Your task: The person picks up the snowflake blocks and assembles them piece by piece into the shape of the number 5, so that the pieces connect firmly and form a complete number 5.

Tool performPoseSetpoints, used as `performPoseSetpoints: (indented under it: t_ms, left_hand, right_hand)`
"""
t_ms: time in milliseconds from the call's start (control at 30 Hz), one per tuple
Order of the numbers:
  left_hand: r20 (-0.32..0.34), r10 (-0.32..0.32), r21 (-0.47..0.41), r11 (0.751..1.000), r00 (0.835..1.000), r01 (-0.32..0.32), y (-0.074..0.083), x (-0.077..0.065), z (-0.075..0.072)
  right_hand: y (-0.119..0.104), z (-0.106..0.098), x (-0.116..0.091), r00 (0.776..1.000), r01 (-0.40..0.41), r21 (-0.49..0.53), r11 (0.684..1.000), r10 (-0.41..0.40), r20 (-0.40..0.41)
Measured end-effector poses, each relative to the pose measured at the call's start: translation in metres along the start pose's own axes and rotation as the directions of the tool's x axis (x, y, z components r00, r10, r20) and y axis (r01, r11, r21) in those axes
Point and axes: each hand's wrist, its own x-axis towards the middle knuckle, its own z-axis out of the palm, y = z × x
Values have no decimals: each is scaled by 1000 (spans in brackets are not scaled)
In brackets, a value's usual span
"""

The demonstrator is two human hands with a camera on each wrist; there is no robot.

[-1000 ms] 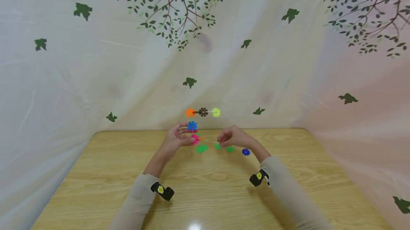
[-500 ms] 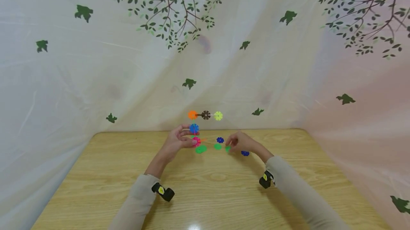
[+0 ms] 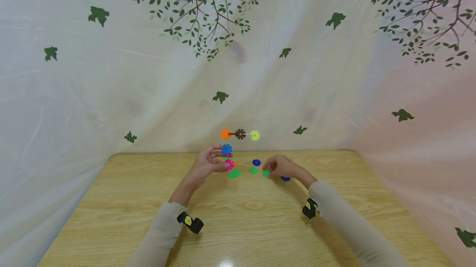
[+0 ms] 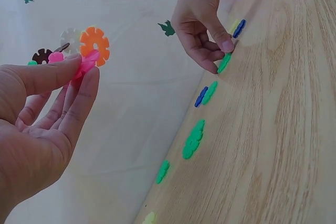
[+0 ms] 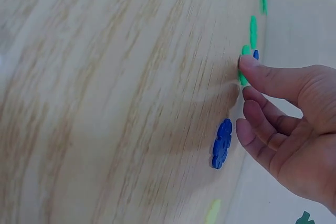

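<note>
My left hand [image 3: 202, 164] pinches a pink notched plastic disc [image 3: 229, 165] between thumb and fingers. That disc belongs to an upright chain of interlocking snowflake discs: a blue disc [image 3: 227, 149] above it, an orange disc [image 3: 225, 134] at the top corner, then a brown disc [image 3: 240, 134] and a yellow disc [image 3: 254, 135] out to the right. An orange piece seen edge-on juts right from the pink one. At the table, my right hand [image 3: 279, 166] has thumb and index finger around the edges of a flat green disc [image 4: 224, 62]; its other fingers are curled.
Loose discs lie along the far part of the wooden table [image 3: 245, 225]: a green disc [image 3: 253, 170], a dark blue disc [image 3: 256, 162], overlapping green discs [image 3: 234, 173], another blue disc [image 5: 221, 144] and a yellow one [image 5: 212, 212]. A printed curtain [image 3: 167, 106] hangs behind the table.
My right hand has moved right and slightly down to the green disc, uncovering a dark blue disc. The left hand keeps its grip on the chain, which sits slightly lower and farther right.
</note>
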Motion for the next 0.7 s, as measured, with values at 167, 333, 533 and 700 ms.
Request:
performPoseSetpoints:
  t_ms: [167,333,533,700]
  left_hand:
    - [-6,-3,6,1000,1000,4,0,0,1]
    - [-21,-9,9,1000,1000,10,2,-1,2]
    - [-27,-10,8,1000,1000,10,3,-2,2]
    - [-24,-9,15,1000,1000,9,2,-1,2]
  right_hand:
    - [-2,0,1,1000,-18,18,1000,18,-1]
    - [-3,-1,0,1000,6,40,999,-6,0]
    - [-6,-1,0,1000,19,56,998,-20,7]
    - [-7,1,1,1000,13,87,996,-14,12]
